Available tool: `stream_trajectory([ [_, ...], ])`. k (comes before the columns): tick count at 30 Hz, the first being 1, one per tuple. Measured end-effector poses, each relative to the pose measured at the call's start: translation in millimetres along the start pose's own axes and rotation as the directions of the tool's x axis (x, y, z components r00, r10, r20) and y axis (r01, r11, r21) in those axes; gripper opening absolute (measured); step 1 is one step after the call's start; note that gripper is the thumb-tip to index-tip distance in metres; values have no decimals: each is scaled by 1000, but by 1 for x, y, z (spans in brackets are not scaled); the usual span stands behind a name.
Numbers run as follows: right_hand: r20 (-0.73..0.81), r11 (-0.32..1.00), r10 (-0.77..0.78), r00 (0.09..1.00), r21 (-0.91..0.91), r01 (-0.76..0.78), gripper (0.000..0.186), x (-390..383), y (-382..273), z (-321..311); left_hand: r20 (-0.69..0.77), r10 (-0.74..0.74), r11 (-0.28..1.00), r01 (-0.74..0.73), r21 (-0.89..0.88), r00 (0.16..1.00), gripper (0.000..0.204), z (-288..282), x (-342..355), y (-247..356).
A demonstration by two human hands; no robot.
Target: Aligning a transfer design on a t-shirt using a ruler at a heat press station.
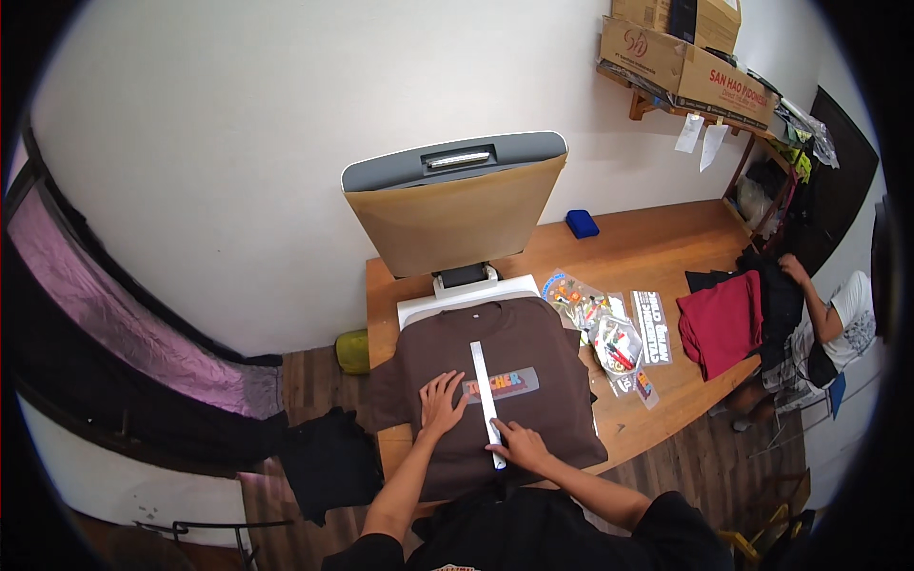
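A dark brown T-shirt (443, 347) lies spread over the lower plate of a heat press. On its chest rests a see-through transfer sheet (524, 379) with coloured lettering. A white ruler (482, 376) runs lengthwise down the shirt and crosses over the sheet. My left hand (442, 405) lies with fingers stretched out on the shirt, its fingertips at the sheet's left edge. Near the ruler's lower end, my right hand (520, 445) grips it with the fingers. The press's upper plate (457, 214), wrapped in a tan cover, stands raised behind the shirt.
Right of the press, the wooden table (647, 247) bears printed transfer sheets (651, 328), a bag of small items (617, 343), a blue box (582, 224) and a folded red garment (721, 324). Another person (843, 324) handles dark cloth at far right. Black cloth (328, 466) hangs at left.
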State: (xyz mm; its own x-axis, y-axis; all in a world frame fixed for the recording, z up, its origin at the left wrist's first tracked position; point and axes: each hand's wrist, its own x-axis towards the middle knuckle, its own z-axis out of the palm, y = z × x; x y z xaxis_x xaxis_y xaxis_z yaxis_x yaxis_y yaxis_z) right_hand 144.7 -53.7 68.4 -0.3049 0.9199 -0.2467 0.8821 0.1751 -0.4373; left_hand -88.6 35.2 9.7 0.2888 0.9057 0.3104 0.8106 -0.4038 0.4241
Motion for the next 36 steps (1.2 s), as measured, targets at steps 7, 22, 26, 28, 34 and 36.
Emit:
stream_trajectory([
  [7,-75,994,-29,997,107,37,59,2,-10,15,-72,-60,998,61,6,996,51,1,-1,0],
  [22,-495,991,-60,867,-135,-8,32,67,72,-4,-75,-30,999,32,22,997,36,1,-3,0],
  [26,-519,990,-138,844,-96,103,32,65,74,-3,-71,-41,999,43,22,997,36,1,-4,0],
  [28,-512,997,-50,857,-71,16,32,65,74,-2,-64,-44,999,46,26,997,35,2,-4,0],
  [34,-518,996,-63,853,-84,23,32,67,77,0,-56,-28,999,29,21,998,35,2,-4,-1],
  [36,-543,990,-137,829,-92,104,33,66,72,-4,-10,24,999,-24,25,1000,35,1,-4,0],
])
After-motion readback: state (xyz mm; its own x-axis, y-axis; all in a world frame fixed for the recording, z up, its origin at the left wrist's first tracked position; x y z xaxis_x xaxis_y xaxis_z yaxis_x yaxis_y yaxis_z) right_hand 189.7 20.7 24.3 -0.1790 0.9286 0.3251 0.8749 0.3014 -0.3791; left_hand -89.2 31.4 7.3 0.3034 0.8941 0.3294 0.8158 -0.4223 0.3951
